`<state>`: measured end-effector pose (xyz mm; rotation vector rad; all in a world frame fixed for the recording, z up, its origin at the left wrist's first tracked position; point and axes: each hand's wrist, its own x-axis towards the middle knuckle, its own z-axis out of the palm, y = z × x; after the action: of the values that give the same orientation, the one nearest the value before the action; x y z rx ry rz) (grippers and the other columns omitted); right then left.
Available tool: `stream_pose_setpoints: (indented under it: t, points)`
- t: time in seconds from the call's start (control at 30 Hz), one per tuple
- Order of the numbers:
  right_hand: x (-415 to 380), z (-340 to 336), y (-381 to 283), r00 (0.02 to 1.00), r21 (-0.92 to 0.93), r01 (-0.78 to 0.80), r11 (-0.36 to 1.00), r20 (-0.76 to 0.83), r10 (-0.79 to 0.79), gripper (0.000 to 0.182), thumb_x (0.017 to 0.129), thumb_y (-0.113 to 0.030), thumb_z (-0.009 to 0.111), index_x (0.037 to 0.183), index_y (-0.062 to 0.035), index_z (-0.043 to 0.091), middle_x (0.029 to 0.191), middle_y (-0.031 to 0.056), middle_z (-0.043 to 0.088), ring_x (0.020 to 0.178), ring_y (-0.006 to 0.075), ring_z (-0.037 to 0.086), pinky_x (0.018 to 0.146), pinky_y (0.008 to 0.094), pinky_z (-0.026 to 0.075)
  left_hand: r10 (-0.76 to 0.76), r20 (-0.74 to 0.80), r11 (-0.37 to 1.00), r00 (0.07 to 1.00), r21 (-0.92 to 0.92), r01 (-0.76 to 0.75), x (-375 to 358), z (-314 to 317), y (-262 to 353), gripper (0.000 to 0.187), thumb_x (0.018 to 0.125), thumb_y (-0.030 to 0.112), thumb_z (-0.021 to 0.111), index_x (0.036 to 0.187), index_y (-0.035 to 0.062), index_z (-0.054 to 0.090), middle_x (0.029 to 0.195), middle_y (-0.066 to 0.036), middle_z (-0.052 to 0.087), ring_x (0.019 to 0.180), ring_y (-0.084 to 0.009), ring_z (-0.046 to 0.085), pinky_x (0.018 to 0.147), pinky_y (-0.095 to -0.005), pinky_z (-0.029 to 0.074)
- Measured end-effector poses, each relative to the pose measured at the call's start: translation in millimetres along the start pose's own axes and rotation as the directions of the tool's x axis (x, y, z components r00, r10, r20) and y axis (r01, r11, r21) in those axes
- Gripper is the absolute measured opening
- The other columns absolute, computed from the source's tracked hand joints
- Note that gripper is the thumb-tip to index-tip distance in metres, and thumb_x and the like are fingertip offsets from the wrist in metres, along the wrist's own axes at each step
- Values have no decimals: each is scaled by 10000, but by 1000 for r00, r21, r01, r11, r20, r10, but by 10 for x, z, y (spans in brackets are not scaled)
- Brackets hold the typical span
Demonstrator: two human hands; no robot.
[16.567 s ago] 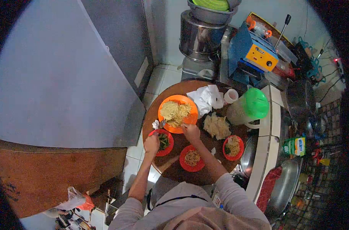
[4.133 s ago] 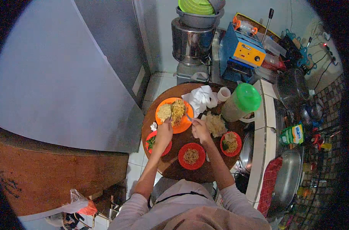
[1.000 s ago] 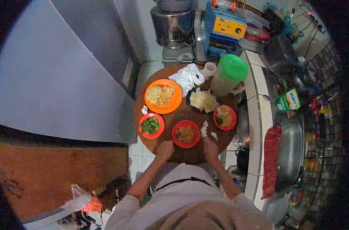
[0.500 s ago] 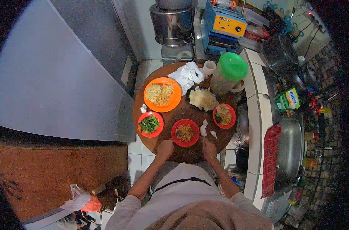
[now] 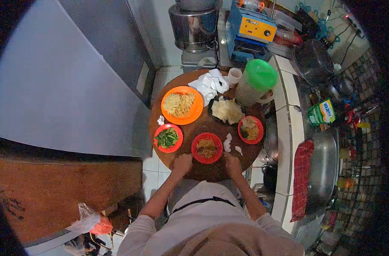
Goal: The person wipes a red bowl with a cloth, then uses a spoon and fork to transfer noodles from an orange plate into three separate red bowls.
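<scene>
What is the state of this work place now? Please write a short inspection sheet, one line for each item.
Surface: round wooden table, crowded with dishes.
Job's things: red bowl of noodles nearest both hands; red bowl of greens; orange plate of noodles; third red bowl.
Clutter: white cloth, white cup, green-lidded jug, pale crackers.
Grippers: left hand and right hand at the table's near edge; contents unclear.
Cables: tangle at the back wall.
Surroundings: steel pot, blue machine.

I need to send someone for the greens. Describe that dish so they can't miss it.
Start at the round wooden table and find the large orange plate of noodles. Just nearer the person sits a small red bowl, by the left hand. It alone holds green vegetables; the other red bowls hold noodles.
</scene>
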<state>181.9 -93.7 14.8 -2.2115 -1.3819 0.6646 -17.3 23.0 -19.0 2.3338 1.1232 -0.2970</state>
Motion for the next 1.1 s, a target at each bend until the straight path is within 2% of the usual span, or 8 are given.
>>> stream_pose_setpoints:
  t: [0.07,0.23,0.33,0.43,0.53,0.6,0.9,1.1]
  points:
    - [-21,1,-58,999,1,13,1000,-53,-13,238,768,-77,422,982,-32,517,673,212,518,619,360,522,535,401,403,113,-188,993,976,3,-115,158,352,-214,204,740,92,394,883,40,531,714,-198,557,699,-331,568,605,-437,460]
    - [-80,58,-18,983,-139,10,990,-180,-35,224,775,-82,409,962,-30,521,681,212,520,603,352,521,530,405,399,-3,-114,996,993,-87,-7,-51,-109,168,178,725,88,418,828,27,550,726,-192,565,699,-328,570,609,-431,463]
    - [-81,146,67,986,-207,-158,965,-84,144,211,804,-135,386,932,-19,506,665,218,517,618,363,519,538,423,397,7,-36,1000,999,-26,-8,-81,-161,239,170,722,88,424,807,19,553,731,-189,570,699,-323,574,609,-425,466]
    - [-133,201,135,999,-160,-42,986,6,43,251,833,-187,343,902,-4,499,644,230,514,643,380,518,543,440,394,15,39,999,999,30,-16,-133,-310,294,169,726,90,420,795,13,554,727,-185,573,689,-318,577,601,-415,472]
    - [-97,127,124,981,114,-195,974,28,193,297,849,-219,307,842,7,500,632,246,508,636,395,515,542,454,389,20,-17,999,1000,27,-19,-35,-155,162,177,735,96,411,795,8,553,725,-181,574,679,-315,580,588,-408,475]
    - [-54,110,87,986,-71,-127,989,-119,118,302,846,-219,312,804,8,507,620,247,503,613,398,516,543,459,388,38,-81,999,996,11,-37,14,-67,115,182,740,99,406,796,7,552,726,-180,574,675,-315,580,582,-406,476]
    - [-13,131,41,990,-270,-74,960,99,104,205,810,-144,353,913,-35,492,615,218,522,595,363,542,515,457,429,-3,72,998,997,58,-1,-24,42,130,167,733,89,417,781,16,560,730,-183,571,720,-319,576,596,-404,478]
    - [-10,80,3,1000,-254,13,967,8,-11,210,781,-110,383,953,-68,497,613,204,528,574,358,542,495,445,429,-14,17,996,1000,85,13,-87,-52,150,155,740,95,420,772,29,557,711,-174,570,683,-308,581,590,-410,477]
